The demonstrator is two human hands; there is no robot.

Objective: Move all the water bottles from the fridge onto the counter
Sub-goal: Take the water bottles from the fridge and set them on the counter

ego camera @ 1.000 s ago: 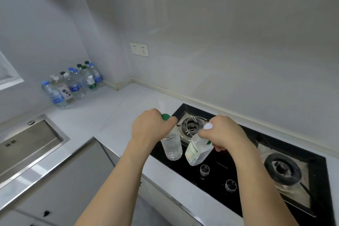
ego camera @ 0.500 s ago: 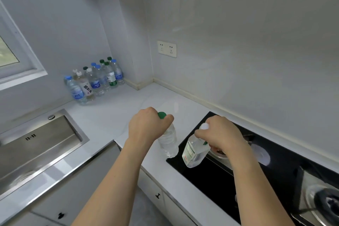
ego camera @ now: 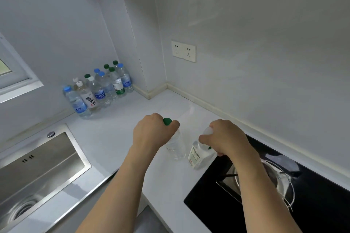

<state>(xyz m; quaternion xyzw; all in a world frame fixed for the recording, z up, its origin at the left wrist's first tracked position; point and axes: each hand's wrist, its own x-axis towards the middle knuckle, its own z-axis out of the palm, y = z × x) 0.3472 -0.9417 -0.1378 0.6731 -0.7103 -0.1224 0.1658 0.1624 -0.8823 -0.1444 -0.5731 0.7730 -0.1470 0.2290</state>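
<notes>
Gripping 1 bottle each, left hand point(ego camera: 153, 132) green-capped bottle point(ego camera: 175, 145), right hand point(ego camera: 226, 138) white-capped bottle point(ego camera: 198, 155); 11 grouped bottles point(ego camera: 100, 89) behind.

Bright, even, cool light; soft shadows; wide-angle bending at edges.

White L-shaped counter point(ego camera: 121, 130). Cluster of water bottles point(ego camera: 98, 89) stood upright on it in the corner behind the steel sink point(ego camera: 37, 172), against the wall. Sink was set into the counter; black gas hob point(ego camera: 312, 204) set in on the far side from the sink, past the corner.
</notes>
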